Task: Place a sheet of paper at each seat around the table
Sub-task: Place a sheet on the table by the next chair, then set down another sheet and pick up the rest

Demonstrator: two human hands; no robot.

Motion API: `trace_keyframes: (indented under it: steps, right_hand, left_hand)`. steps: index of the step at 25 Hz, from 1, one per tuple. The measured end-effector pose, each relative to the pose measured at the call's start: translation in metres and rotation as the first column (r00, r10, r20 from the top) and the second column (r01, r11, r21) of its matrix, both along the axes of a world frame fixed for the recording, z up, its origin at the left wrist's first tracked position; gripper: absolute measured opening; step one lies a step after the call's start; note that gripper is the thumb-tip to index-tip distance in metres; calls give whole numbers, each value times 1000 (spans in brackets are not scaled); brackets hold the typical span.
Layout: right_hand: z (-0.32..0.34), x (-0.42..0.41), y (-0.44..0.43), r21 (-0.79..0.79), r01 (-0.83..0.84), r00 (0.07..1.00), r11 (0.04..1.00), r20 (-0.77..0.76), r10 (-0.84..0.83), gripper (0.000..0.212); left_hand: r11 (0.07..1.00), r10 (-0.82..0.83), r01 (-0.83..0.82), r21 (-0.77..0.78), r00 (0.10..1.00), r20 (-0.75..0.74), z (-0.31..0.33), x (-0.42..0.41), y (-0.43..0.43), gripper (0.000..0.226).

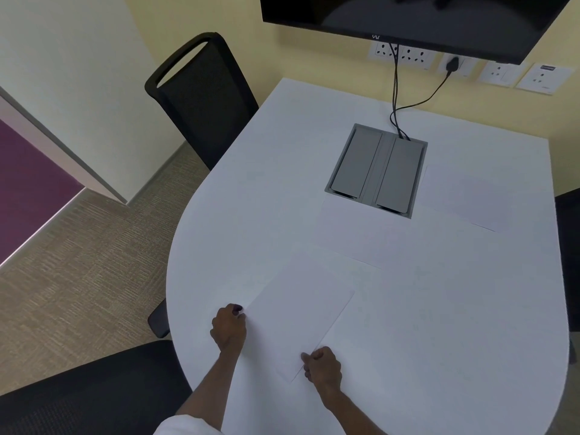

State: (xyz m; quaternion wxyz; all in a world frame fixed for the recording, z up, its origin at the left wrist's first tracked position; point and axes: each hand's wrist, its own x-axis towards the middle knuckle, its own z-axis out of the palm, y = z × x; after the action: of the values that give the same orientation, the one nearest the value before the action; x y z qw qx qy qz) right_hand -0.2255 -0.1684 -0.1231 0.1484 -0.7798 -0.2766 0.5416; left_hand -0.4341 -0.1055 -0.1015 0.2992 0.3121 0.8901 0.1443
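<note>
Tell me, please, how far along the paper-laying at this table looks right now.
One sheet already lies by the right edge; another lies mid-table below the grey cable box. The left hand and right hand grip the near sheet at its corners. The far-left chair has none yet.

Pretty clearly a small office meeting room: white table [282,158] with a built-in cable box [376,171], black mesh chairs [201,102] beside it, wall-mounted screen [408,20] and sockets [401,54] behind it.
</note>
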Motion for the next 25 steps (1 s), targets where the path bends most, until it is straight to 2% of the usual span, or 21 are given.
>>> trace_keyframes:
  steps: [5,10,17,25]
  right_hand:
    - [8,8,13,38,-146,988,989,49,144,21]
    - [18,32,38,112,-297,952,948,110,285,19]
    - [32,86,86,183,-335,938,924,157,309,23]
    - [43,173,152,275,-340,934,899,209,289,22]
  left_hand:
    - [999,-43,44,15,997,-57,3,16,-6,21]
    - [993,-91,91,80,996,-4,7,52,-5,18]
    - [977,-92,65,201,987,130,16,130,16,18]
    - [979,-15,-49,199,952,306,15,232,57,18]
